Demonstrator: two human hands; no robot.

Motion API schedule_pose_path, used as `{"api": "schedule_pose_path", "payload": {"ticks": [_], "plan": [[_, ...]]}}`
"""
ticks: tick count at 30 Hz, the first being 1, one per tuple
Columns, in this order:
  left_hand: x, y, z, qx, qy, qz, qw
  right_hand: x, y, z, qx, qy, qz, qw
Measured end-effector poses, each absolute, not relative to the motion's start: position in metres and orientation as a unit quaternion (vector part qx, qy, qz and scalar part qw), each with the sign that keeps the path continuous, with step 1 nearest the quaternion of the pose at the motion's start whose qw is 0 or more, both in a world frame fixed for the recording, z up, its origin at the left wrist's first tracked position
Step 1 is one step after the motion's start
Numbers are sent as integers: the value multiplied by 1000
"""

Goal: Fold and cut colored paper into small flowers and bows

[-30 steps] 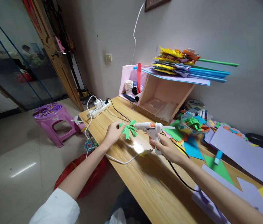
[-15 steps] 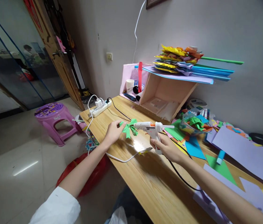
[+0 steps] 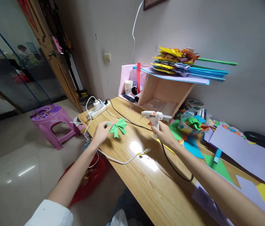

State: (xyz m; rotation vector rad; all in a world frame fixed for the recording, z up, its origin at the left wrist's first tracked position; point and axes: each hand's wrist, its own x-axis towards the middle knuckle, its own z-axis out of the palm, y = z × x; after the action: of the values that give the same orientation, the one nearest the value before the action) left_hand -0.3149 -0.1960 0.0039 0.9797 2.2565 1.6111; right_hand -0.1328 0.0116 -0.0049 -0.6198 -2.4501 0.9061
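Pinched in the fingers of my left hand (image 3: 101, 133) is one strip of a green paper bow (image 3: 118, 127), its folded strips fanned out above the table's left side. My right hand (image 3: 164, 131) is wrapped round the handle of a white hot glue gun (image 3: 156, 118), whose nozzle points left and whose glue stick sticks out at the back. A gap separates the nozzle from the paper. The gun's black cord (image 3: 170, 161) hangs below my right wrist. On the wooden table (image 3: 144, 185) lies a white cable end (image 3: 144, 153) with a yellow bit on it.
A white power strip (image 3: 100, 110) sits at the far left corner. Behind stands an open wooden box (image 3: 170, 91) topped with stacked coloured paper (image 3: 174, 61). Paper scraps and a clear bowl (image 3: 191, 125) crowd the right. A purple stool (image 3: 54, 125) and red bag (image 3: 92, 182) are left below.
The glue gun has moved up and away from the green paper bow in my right hand. My left hand has shifted left and slightly down with the bow.
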Motion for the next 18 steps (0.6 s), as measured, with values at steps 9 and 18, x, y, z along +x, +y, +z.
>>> {"api": "schedule_pose_path", "payload": {"ticks": [9,18], "plan": [[-298,-214,22,320,735,566,193,-177,32,-42,-250,-917,228,211],[-283,-217,32,344,734,553,194,-106,-20,-22,-272,-901,309,139]]}}
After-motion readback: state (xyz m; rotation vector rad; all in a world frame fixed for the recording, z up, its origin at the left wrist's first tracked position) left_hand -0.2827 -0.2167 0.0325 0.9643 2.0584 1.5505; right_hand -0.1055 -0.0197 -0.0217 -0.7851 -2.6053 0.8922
